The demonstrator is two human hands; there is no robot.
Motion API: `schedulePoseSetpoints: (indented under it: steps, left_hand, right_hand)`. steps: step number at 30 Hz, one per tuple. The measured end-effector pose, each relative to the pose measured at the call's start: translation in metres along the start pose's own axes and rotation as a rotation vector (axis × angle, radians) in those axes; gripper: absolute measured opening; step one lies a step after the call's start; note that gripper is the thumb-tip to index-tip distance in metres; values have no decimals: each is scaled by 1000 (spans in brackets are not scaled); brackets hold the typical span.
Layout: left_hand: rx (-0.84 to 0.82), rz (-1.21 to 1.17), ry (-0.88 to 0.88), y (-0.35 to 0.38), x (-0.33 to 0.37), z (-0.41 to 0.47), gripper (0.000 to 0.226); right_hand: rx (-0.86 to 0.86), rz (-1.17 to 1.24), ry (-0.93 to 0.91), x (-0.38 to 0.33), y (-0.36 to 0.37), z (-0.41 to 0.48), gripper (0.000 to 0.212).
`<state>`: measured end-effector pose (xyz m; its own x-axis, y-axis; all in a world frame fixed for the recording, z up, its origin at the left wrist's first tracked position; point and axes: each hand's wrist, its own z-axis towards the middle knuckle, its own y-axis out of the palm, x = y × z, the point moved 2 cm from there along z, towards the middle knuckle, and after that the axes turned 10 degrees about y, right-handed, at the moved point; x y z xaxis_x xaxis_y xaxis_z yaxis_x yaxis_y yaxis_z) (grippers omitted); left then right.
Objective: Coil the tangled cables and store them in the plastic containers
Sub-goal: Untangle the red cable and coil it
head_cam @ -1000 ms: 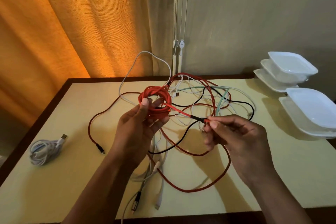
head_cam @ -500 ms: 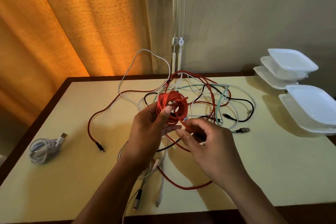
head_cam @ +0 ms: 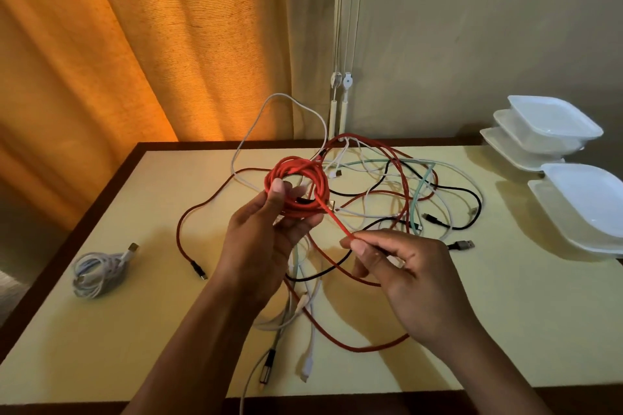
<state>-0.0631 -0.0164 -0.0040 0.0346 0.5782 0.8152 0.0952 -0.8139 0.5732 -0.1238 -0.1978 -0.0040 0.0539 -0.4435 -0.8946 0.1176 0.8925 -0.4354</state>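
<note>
While the left hand (head_cam: 266,246) grips the coiled bright-red braided cable (head_cam: 293,162) just above the pale yellow table (head_cam: 135,330), the right hand (head_cam: 414,273) pinches its loose tail, pulled pretty taut. Tangled red, black, white and mint cables (head_cam: 401,192) sprawl underneath, a bundled white cable (head_cam: 97,273) lies far left, and the stacked white plastic containers (head_cam: 556,125) sit far right.
</note>
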Motion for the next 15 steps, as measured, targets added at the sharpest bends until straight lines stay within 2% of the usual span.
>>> schedulePoseSetpoints:
  steps: [3, 5, 10, 13, 15]
  left_hand:
    - [-10, -56, -87, -3, 3, -4, 23]
    - [-18, -25, -100, -11, 7, -8, 24]
    - [32, 69, -17, -46, 25, -21, 25]
    - [68, 170, 55, -75, 39, -34, 25]
    - [116, 238, 77, -98, 44, -45, 26]
  right_hand:
    - [-49, 91, 161, 8, 4, 11, 17]
    - [-70, 104, 194, 6, 14, 21, 17]
    - [-104, 188, 179, -14, 58, 36, 28]
    - [-205, 267, 278, -26, 95, 37, 47]
    - [-270, 237, 321, -34, 118, 37, 47]
